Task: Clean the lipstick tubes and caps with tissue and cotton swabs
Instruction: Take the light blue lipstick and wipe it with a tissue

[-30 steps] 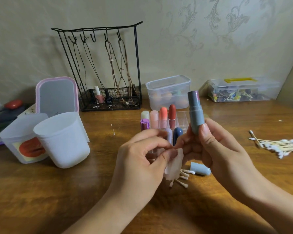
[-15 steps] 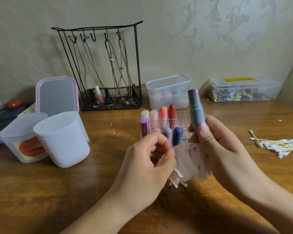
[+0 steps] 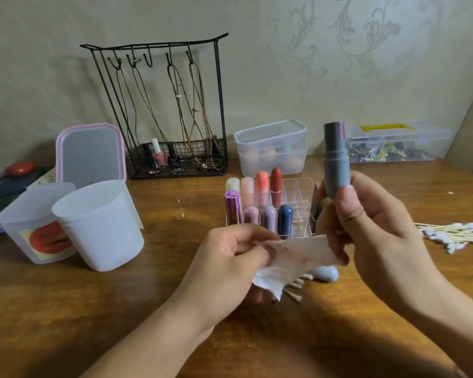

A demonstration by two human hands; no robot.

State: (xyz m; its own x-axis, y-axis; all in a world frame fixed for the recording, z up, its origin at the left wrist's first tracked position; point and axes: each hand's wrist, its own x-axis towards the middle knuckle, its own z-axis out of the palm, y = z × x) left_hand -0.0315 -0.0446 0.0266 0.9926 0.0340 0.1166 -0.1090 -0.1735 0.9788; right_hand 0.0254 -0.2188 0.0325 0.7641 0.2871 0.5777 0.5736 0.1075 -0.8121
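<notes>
Right hand (image 3: pixel 366 227) has its grip wrapped around the grey lipstick tube (image 3: pixel 336 162), upright, sticking out above the thumb. Left hand (image 3: pixel 230 257) pinches a stained tissue (image 3: pixel 298 257), stretched toward the right fingers, above the blue cap (image 3: pixel 325 274) on the counter (image 3: pixel 148 309).

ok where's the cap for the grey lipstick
The pale blue cap lies on the table just below the tissue, right of the used cotton swabs.

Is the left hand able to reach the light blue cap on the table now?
Probably not yet: the left hand grips the tissue, which hangs over the light blue cap.
</notes>
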